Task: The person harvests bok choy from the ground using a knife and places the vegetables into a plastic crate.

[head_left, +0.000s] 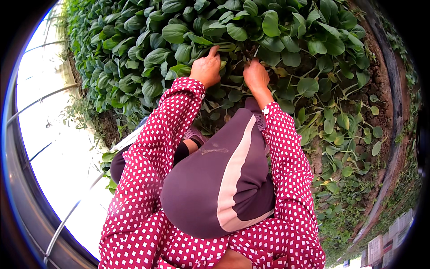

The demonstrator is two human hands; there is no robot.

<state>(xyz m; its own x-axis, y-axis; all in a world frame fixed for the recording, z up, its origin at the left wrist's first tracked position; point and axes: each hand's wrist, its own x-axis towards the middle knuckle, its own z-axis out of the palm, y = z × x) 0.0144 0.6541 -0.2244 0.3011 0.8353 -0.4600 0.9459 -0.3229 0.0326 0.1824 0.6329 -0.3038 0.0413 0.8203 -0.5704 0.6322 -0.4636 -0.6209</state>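
Note:
Both hands reach into the near edge of a dense bed of leafy greens [148, 58] with broad dark leaves and pale stalks. My left hand [206, 69] is closed around a leafy green plant [226, 46], whose light stalks show by the fingertips; the leaves partly cover the grip. A short gap to the right, my right hand [256, 76] is closed with its fingers pointing down at the base of the plants. Whatever lies between those fingers is hidden. Dark soil and stems show between the two hands.
Loose, yellowing leaves [331, 121] lie on the soil to the right. Beyond them a dark border strip [394, 103] runs along the bed. My bent knee [210, 179] is close below the hands. Curved metal poles [42, 98] stand at the left against bright light.

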